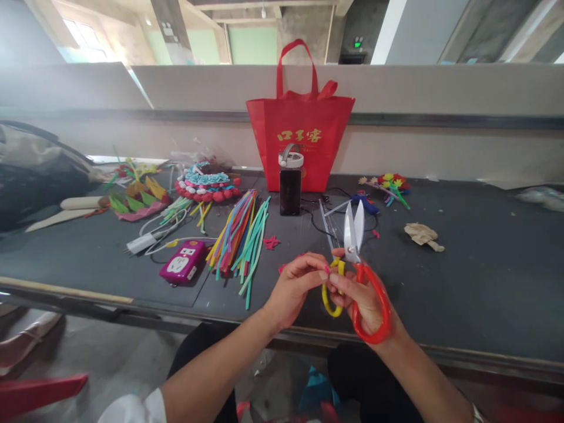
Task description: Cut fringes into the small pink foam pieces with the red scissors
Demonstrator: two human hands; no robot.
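My right hand (365,296) has a pair of scissors (353,235) hooked over it, silver blades pointing up and slightly apart, with a red handle loop around the hand. A yellow loop (333,299) hangs beside the fingers; whether it is the other scissor handle I cannot tell. My left hand (295,288) is closed in a pinch on a small pink piece (326,268), its fingertips meeting those of my right hand. Both hands are just above the table's front edge. To their left lie bundled coloured strips (233,235) and small pink cut pieces (272,242).
A phone (290,192) leans upright before a red bag (302,129). Leftward are a purple power socket (184,262), a white charger (143,241) and beaded flower crafts (207,182). To the right are a blue glue gun (365,203), a flower bunch (392,183) and crumpled paper (423,235).
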